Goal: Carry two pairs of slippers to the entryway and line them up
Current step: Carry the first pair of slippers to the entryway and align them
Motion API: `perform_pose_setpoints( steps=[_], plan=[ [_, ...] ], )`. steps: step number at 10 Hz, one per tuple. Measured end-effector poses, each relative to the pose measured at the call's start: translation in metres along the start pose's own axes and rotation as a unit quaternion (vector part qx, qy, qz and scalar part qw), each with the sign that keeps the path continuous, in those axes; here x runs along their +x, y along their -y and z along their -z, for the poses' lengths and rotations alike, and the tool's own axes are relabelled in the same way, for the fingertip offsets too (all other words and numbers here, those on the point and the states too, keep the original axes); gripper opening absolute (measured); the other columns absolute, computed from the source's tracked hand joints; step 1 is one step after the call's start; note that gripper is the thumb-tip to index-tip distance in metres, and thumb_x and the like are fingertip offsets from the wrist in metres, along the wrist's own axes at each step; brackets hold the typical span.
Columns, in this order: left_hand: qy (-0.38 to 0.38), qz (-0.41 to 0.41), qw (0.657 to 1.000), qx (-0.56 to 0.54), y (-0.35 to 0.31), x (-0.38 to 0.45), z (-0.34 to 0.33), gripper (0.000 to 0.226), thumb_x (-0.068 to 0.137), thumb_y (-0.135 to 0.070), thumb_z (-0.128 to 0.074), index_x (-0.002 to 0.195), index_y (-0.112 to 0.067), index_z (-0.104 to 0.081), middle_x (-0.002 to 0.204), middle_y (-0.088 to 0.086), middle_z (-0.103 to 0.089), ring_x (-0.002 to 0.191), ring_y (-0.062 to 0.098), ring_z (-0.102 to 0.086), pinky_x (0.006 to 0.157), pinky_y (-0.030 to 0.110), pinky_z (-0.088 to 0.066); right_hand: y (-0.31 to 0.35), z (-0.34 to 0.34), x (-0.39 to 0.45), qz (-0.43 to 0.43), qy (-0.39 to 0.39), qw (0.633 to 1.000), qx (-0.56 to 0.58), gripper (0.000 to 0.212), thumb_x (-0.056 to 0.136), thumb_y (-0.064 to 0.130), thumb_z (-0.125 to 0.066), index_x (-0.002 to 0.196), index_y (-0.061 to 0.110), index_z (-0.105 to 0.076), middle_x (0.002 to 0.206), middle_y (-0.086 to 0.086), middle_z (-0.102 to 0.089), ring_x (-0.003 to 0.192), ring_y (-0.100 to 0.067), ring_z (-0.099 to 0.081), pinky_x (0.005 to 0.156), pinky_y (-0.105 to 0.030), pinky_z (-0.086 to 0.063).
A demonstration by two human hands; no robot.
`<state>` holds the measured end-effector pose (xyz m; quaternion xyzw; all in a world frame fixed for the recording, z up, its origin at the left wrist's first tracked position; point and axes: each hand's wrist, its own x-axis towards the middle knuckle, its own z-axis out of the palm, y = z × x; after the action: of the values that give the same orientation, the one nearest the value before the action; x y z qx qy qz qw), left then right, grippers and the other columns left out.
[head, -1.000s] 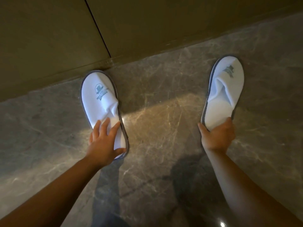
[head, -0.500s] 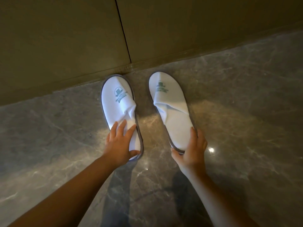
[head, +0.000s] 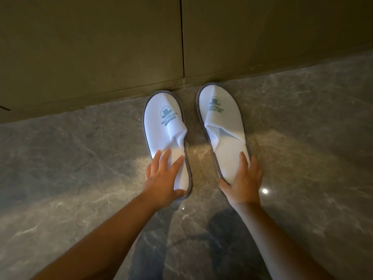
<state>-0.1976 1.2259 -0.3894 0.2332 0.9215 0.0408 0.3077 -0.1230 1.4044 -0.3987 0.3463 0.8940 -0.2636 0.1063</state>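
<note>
Two white slippers with grey rims and green printed logos lie side by side on the marble floor, toes close to the wall. My left hand rests on the heel of the left slipper, fingers spread on top and thumb hooked round its heel end. My right hand grips the heel of the right slipper, thumb at the left rim and fingers over the insole. A narrow strip of floor separates the two slippers. Only this one pair is in view.
A dark olive panelled wall with a vertical seam runs across the top, meeting the grey veined marble floor. Shadows of my arms fall on the floor near me.
My right hand has brought the right slipper from far right in beside the left one and pushed it toward the wall. The left slipper stays under my left hand.
</note>
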Motion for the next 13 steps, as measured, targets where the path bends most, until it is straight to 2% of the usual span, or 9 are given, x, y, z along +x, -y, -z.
perform_pose_setpoints(
  steps=[3,5,6,7,8,9,10,12,13],
  plan=[
    [-0.002,0.004,1.000,0.008,-0.001,0.000,0.000,0.091,0.073,-0.055,-0.057,0.141,-0.031,-0.001,0.155,0.004,0.009,0.141,0.032,0.012,0.115,0.051,-0.004,0.003,-0.001,0.003,0.001,0.006,1.000,-0.001,0.091,0.070,0.035,-0.070,0.138,0.018,-0.012,0.149,-0.018,-0.015,0.134,-0.036,-0.017,0.109,-0.051,-0.026],
    [-0.012,0.005,1.000,0.005,0.000,-0.002,0.001,0.088,0.074,-0.056,-0.054,0.141,-0.031,-0.003,0.156,0.004,0.007,0.142,0.031,0.011,0.115,0.049,-0.004,0.002,0.004,0.003,0.026,0.005,0.999,-0.040,0.093,0.071,0.047,-0.066,0.139,0.018,-0.010,0.151,-0.018,-0.014,0.137,-0.036,-0.015,0.110,-0.050,-0.023],
    [-0.026,0.011,0.999,-0.016,-0.002,-0.013,0.017,0.081,0.077,-0.054,-0.051,0.141,-0.027,-0.009,0.156,0.005,0.001,0.142,0.031,0.004,0.115,0.048,-0.007,0.012,0.024,-0.004,0.070,-0.014,0.997,-0.035,0.076,0.075,0.044,-0.063,0.135,0.014,-0.025,0.145,-0.017,-0.029,0.131,-0.034,-0.027,0.106,-0.049,-0.032],
    [-0.032,0.039,0.995,-0.084,-0.010,-0.046,0.061,0.069,0.081,-0.044,-0.053,0.138,-0.021,-0.023,0.153,0.008,-0.020,0.139,0.030,-0.018,0.113,0.045,-0.021,0.039,0.071,-0.025,0.118,-0.011,0.993,-0.004,0.053,0.081,0.033,-0.058,0.126,0.010,-0.041,0.133,-0.018,-0.046,0.121,-0.032,-0.041,0.098,-0.046,-0.041],
    [-0.031,0.064,0.984,-0.163,-0.024,-0.104,0.126,0.052,0.084,-0.036,-0.052,0.131,-0.016,-0.039,0.139,0.010,-0.046,0.123,0.027,-0.045,0.102,0.039,-0.038,0.082,0.142,-0.067,0.159,0.005,0.986,0.048,0.039,0.083,0.028,-0.056,0.116,0.008,-0.050,0.119,-0.017,-0.060,0.108,-0.031,-0.054,0.088,-0.040,-0.047],
    [-0.050,0.095,0.968,-0.227,-0.038,-0.180,0.206,0.044,0.085,-0.034,-0.051,0.125,-0.018,-0.044,0.129,0.006,-0.056,0.111,0.025,-0.056,0.092,0.036,-0.045,0.136,0.225,-0.120,0.219,0.051,0.972,0.071,0.025,0.084,0.019,-0.056,0.105,0.004,-0.059,0.108,-0.017,-0.066,0.099,-0.029,-0.059,0.083,-0.035,-0.044],
    [-0.066,0.111,0.954,-0.271,-0.046,-0.261,0.294,0.042,0.085,-0.032,-0.051,0.124,-0.017,-0.045,0.125,0.006,-0.058,0.106,0.023,-0.057,0.087,0.033,-0.046,0.200,0.309,-0.173,0.242,0.095,0.961,0.097,0.016,0.083,0.013,-0.055,0.096,0.006,-0.063,0.096,-0.011,-0.067,0.088,-0.020,-0.056,0.074,-0.026,-0.037],
    [-0.146,0.156,0.919,-0.331,-0.044,-0.415,0.453,0.038,0.086,-0.030,-0.050,0.122,-0.017,-0.047,0.122,0.005,-0.060,0.107,0.020,-0.057,0.087,0.030,-0.044,0.332,0.447,-0.278,0.267,0.151,0.939,0.154,0.013,0.083,0.010,-0.054,0.092,0.011,-0.063,0.084,0.003,-0.060,0.084,-0.014,-0.054,0.069,-0.018,-0.035],
    [-0.185,0.179,0.901,-0.349,-0.037,-0.481,0.503,0.039,0.086,-0.030,-0.050,0.123,-0.019,-0.047,0.124,0.003,-0.059,0.110,0.018,-0.055,0.088,0.028,-0.043,0.384,0.488,-0.323,0.290,0.185,0.922,0.178,0.013,0.084,0.011,-0.054,0.092,0.014,-0.063,0.085,0.004,-0.061,0.085,-0.013,-0.056,0.064,-0.004,-0.038]
  ],
)
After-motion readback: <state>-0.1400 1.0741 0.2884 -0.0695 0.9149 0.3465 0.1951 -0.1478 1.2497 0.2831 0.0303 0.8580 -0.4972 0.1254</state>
